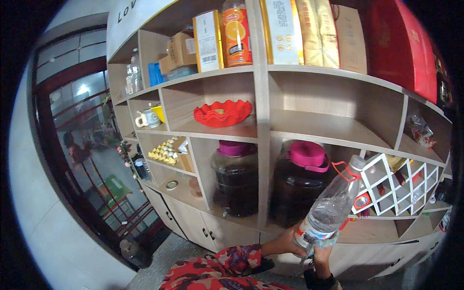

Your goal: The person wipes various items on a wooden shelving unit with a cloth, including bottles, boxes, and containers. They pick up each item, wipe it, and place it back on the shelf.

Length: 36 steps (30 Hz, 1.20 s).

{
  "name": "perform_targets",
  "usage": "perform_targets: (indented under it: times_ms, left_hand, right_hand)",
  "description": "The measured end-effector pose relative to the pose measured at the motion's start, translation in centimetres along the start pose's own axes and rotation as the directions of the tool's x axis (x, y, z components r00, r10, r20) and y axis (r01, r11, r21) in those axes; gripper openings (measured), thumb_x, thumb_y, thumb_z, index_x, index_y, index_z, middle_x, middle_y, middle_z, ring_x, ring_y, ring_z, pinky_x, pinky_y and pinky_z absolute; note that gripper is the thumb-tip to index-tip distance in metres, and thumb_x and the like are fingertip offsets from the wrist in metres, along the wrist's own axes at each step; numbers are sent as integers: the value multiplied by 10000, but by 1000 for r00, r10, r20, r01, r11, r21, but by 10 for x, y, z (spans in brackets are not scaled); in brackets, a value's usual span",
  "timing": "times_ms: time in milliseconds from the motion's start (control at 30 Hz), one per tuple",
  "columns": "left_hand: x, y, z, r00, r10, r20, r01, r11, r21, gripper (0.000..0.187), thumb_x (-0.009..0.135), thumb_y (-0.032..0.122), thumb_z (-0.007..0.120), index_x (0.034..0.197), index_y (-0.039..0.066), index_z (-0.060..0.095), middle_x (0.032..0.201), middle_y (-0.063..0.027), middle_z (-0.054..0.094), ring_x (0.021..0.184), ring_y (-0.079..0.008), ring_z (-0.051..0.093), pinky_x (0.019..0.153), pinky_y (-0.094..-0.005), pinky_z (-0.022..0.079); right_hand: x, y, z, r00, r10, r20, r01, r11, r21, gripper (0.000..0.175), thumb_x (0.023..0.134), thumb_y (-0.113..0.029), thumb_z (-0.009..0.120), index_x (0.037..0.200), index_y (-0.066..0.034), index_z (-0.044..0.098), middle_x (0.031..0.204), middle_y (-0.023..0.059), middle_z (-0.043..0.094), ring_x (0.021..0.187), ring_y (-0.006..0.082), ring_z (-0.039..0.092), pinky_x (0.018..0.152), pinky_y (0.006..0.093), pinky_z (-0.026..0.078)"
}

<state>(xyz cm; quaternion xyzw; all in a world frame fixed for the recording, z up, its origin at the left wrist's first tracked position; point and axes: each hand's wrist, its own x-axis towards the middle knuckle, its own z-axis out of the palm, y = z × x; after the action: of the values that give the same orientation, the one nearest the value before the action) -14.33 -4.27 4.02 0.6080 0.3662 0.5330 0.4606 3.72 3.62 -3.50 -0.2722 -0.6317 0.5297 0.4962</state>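
A large clear plastic bottle [328,212] with a pale cap and a red carry handle at its neck is tilted, its top leaning to the right. My left hand [286,242] grips it around the lower end, by the printed label. Against the bottle's lower right side, my right hand [322,255] presses a damp-looking bluish cloth [328,242]. Part of the cloth hangs below, between my hands. The bottle's base and several of my fingers are hidden.
A wooden shelf unit [261,108] fills the view ahead. Two big dark-filled jars with magenta lids [308,154] stand behind the bottle, beside a white lattice rack [395,185]. A red wavy-edged dish [223,113] and an egg tray [165,150] sit left. A glass door [87,145] is far left.
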Motion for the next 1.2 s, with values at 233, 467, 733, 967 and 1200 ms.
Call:
perform_targets:
  times_ms: [233, 467, 733, 967, 1200]
  left_hand:
    - [-55, 18, -40, 952, 102, -288, -46, 980, 195, 1190, 598, 329, 962, 1511, 23, 263, 1450, -131, 461, 1330, -224, 431, 1133, -392, 323]
    - [-135, 42, -162, 953, 151, -264, -77, 959, 271, 1174, 595, 232, 956, 1510, 16, 254, 1425, -139, 487, 1319, -256, 454, 1133, -413, 336]
    - [-242, 57, -270, 945, 78, -316, -18, 982, 188, 1099, 629, 268, 934, 1492, 23, 301, 1387, -130, 518, 1271, -238, 504, 1095, -393, 381]
    - [-270, 75, -316, 915, 229, -333, -163, 963, 213, 1083, 607, 234, 950, 1465, 41, 317, 1378, -107, 512, 1273, -222, 488, 1088, -397, 385]
    - [-304, 168, -388, 739, 292, -607, -177, 954, 243, 974, 639, 186, 933, 1429, 45, 380, 1314, -89, 564, 1199, -223, 563, 1032, -401, 468]
  right_hand:
    - [15, -40, 85, 997, -38, 64, 53, 969, -240, 840, 731, -38, 771, 1420, 49, 298, 1381, 187, 496, 1236, 322, 519, 1094, 427, 372]
    - [26, -84, 228, 987, -157, -40, 148, 972, -180, 771, 696, -81, 799, 1357, 29, 418, 1298, 186, 555, 1211, 313, 530, 1077, 406, 373]
    - [24, -125, 376, 956, -267, 119, 273, 962, -32, 437, 815, -47, 651, 1233, 27, 548, 1172, 101, 627, 1075, 212, 595, 946, 350, 469]
    - [13, -104, 426, 996, 79, -45, -44, 854, 518, 465, 1035, -372, 517, 1277, 24, 561, 1222, 77, 603, 1050, 198, 588, 905, 349, 476]
    - [-23, -82, 408, 977, 153, -146, -72, 890, 451, 408, 997, -334, 593, 1221, 6, 588, 1113, 70, 638, 928, 187, 618, 815, 344, 514]
